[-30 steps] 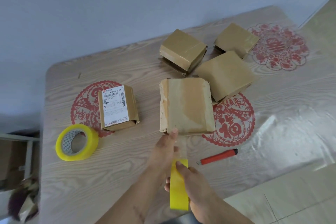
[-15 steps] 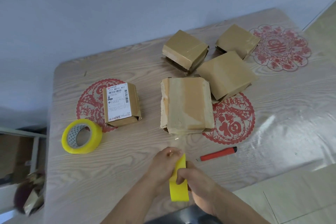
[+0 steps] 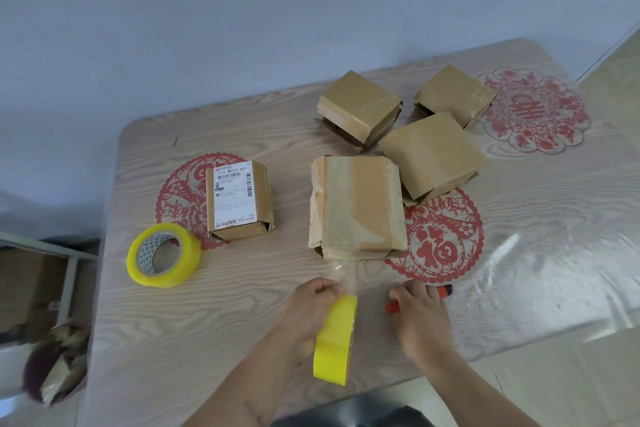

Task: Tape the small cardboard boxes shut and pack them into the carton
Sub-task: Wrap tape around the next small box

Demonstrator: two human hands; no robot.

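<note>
A flat-topped cardboard box (image 3: 356, 208) lies at the table's middle, and a clear strip of tape runs from its near edge to a yellow tape roll (image 3: 335, 340). My left hand (image 3: 311, 305) grips that roll, which stands on edge. My right hand (image 3: 420, 312) lies over a red utility knife (image 3: 445, 289) with fingers curled on it; only the knife's two ends show. A labelled box (image 3: 237, 201) stands to the left. Three more small boxes (image 3: 360, 107) (image 3: 453, 94) (image 3: 429, 152) cluster at the back.
A second yellow tape roll (image 3: 162, 255) lies flat near the table's left edge. Red paper-cut decorations (image 3: 446, 246) sit under the glossy table cover. A brown carton (image 3: 24, 288) shows partly beyond the left edge, behind a metal frame. The floor is at right.
My right hand has let go of the tape roll and moved right onto the red knife. My left hand still holds the roll, with tape drawn out from the middle box.
</note>
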